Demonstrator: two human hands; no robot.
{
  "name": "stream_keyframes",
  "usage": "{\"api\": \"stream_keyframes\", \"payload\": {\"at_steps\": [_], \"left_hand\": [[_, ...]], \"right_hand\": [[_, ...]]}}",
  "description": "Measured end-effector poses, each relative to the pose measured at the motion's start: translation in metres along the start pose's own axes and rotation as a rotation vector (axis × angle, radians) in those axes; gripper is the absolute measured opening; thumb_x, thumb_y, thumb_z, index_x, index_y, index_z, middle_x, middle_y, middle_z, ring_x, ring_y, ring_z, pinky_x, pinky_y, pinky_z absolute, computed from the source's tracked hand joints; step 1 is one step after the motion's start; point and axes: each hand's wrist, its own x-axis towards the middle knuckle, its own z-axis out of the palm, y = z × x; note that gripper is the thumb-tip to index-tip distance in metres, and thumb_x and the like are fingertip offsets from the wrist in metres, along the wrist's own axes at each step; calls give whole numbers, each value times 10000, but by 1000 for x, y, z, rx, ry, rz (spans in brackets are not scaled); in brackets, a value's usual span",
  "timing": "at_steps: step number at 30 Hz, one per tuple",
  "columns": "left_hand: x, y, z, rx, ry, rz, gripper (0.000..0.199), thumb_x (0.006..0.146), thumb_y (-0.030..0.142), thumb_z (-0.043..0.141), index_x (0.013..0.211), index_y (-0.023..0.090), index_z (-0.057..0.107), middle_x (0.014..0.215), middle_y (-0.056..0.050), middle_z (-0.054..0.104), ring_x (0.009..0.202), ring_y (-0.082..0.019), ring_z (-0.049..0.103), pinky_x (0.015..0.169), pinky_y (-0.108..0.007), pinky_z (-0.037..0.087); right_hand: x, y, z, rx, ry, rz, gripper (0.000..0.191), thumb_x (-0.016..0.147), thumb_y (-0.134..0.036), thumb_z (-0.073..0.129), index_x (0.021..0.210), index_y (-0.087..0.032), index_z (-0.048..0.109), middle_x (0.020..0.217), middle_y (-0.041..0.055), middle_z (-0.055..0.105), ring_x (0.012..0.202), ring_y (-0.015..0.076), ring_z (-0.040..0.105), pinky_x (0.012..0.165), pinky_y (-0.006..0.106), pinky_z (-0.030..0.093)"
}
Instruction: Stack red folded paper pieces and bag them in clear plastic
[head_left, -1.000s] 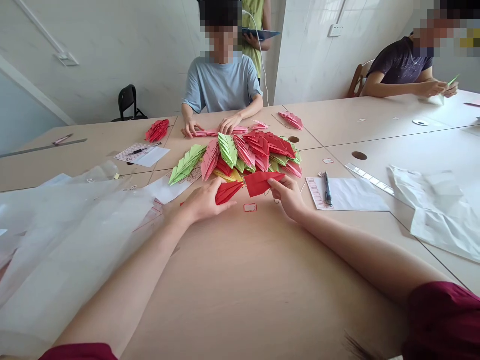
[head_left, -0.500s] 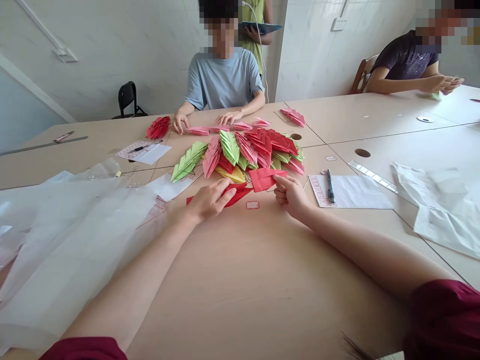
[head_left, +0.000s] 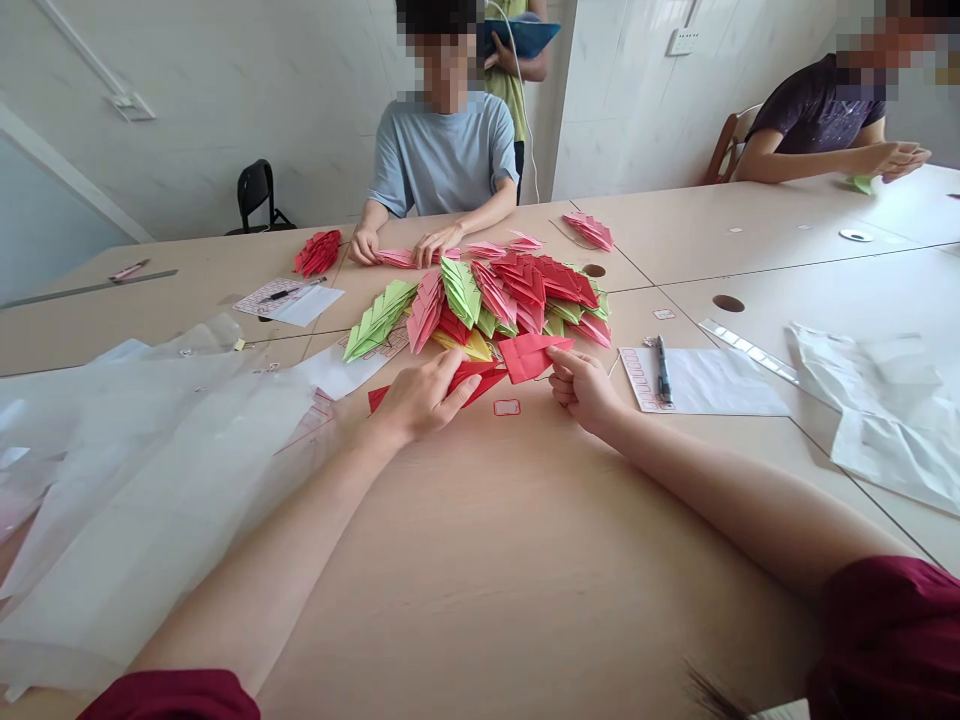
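Observation:
My left hand (head_left: pixel 420 398) lies over a long red folded paper (head_left: pixel 476 378), and its ends show on both sides of my fingers. My right hand (head_left: pixel 583 388) pinches a broader red folded paper (head_left: pixel 527 357) at its right corner. The two red papers nearly meet between my hands. Just beyond them lies a heap of folded paper pieces (head_left: pixel 487 305) in red, pink, light green and yellow. The near edge of the heap is close to the right-hand paper. Part of the heap is hidden behind that paper.
Across the wooden table (head_left: pixel 525 560), a co-worker's hands (head_left: pixel 397 250) rest on pink folded pieces. Crumpled clear plastic sheets (head_left: pixel 150 450) cover the left side. A pen on white paper (head_left: pixel 701 383) lies right of my right hand. Another person (head_left: pixel 817 120) sits at the far right.
My left hand has moved over the long red paper and now covers its middle. The right-hand paper has turned slightly. The view has tilted a little, and the co-worker's hands have shifted along the pink pieces.

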Motion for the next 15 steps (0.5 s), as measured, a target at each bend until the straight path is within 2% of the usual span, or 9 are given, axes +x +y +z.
{"api": "stream_keyframes", "payload": {"at_steps": [8, 15], "left_hand": [[-1, 0, 1, 38, 2, 27, 308, 966, 472, 313, 997, 213, 477, 919, -49, 638, 775, -238, 611, 618, -315, 384], [-1, 0, 0, 56, 4, 25, 316, 968, 478, 303, 996, 213, 473, 914, -49, 636, 775, -242, 609, 616, -320, 379]], "right_hand": [[-1, -2, 1, 8, 35, 22, 570, 680, -457, 766, 603, -220, 254, 527, -103, 187, 423, 45, 155, 386, 216, 98], [1, 1, -1, -3, 28, -19, 571, 674, -470, 767, 616, -225, 254, 520, -105, 197, 419, 48, 155, 379, 213, 103]]}}
